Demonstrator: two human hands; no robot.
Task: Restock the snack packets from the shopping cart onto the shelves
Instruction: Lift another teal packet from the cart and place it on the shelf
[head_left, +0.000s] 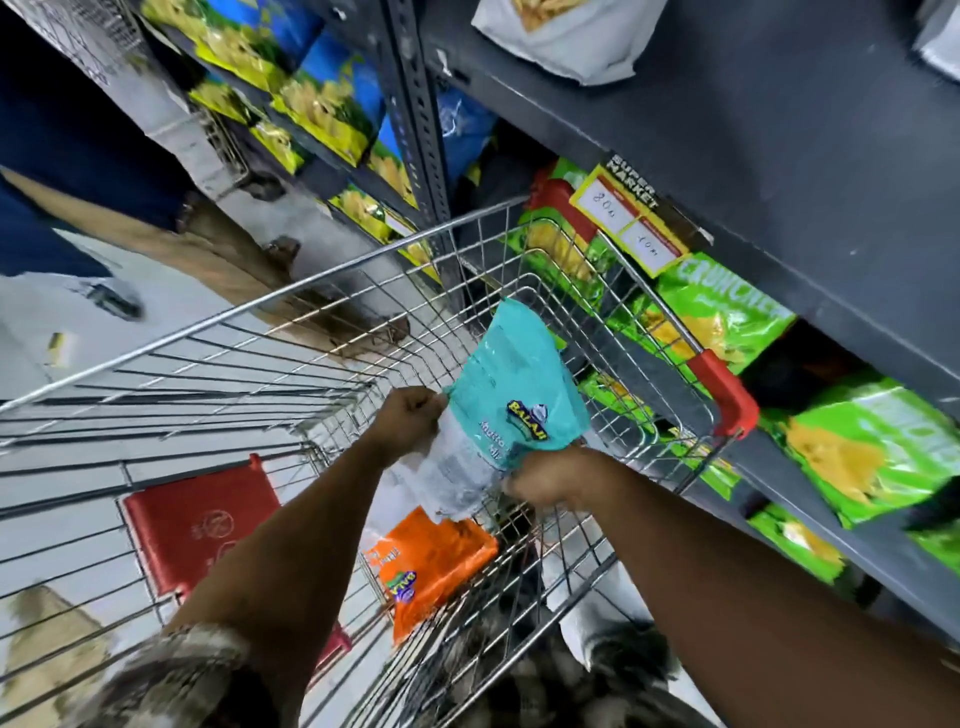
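A teal and clear snack packet is held above the wire shopping cart, gripped on both sides. My left hand clutches its left edge and my right hand holds its lower right corner. An orange snack packet lies in the bottom of the cart below them. Green snack packets fill the dark grey shelves to the right of the cart.
Blue and yellow packets line the shelves at the back left. A yellow price tag hangs from the shelf edge. Another person's legs stand in the aisle at left. The cart's red flap lies inside it.
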